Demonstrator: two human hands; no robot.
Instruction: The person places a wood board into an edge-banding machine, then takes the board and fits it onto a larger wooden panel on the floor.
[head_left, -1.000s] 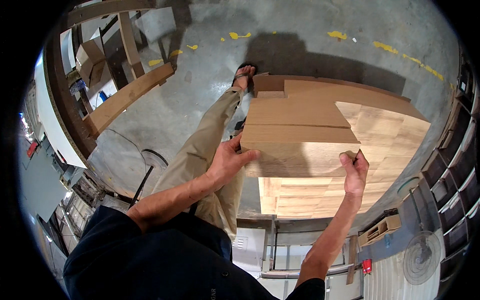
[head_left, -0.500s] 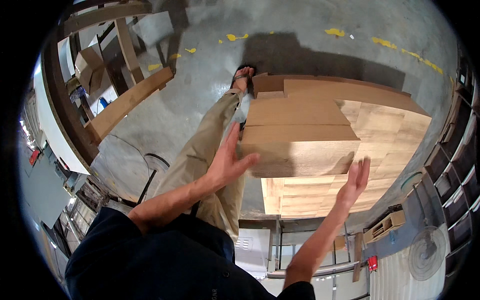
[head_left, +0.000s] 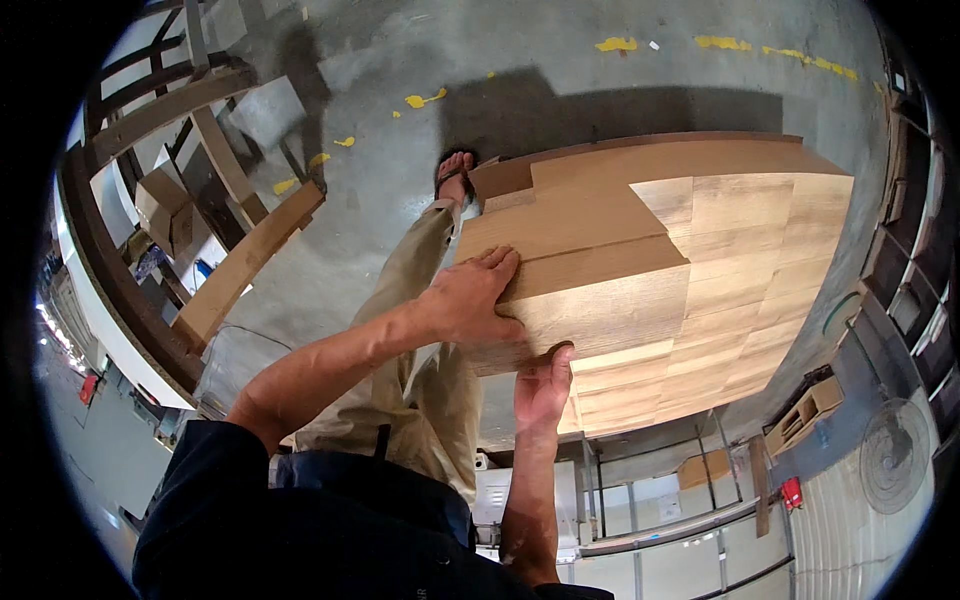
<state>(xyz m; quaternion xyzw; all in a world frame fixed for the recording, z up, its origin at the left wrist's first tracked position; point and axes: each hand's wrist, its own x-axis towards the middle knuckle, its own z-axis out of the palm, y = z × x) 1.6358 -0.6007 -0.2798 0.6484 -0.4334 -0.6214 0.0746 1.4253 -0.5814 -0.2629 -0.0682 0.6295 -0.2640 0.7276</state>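
A long panel (head_left: 612,305) with a wood-grain front and a plain brown top lies on a stack of similar wood-grain pieces (head_left: 745,260). My left hand (head_left: 478,296) is closed over its near left corner, fingers on the brown top and thumb down on the wood-grain face. At the panel's lower edge, my right hand (head_left: 545,385) grips from below, its thumb tip showing and most fingers hidden underneath. Both hands are close together at the left end.
My sandalled foot (head_left: 455,178) stands on the grey floor beside the stack's left end. A wooden frame (head_left: 250,265) with boards is at the left. Dark shelving (head_left: 900,250) runs along the right. A round fan (head_left: 893,455) and a small wooden crate (head_left: 803,415) are at the lower right.
Both hands were apart from the panel or just beside it. My left hand has moved onto its corner, and my right hand has come left to its lower edge. The view has shifted slightly.
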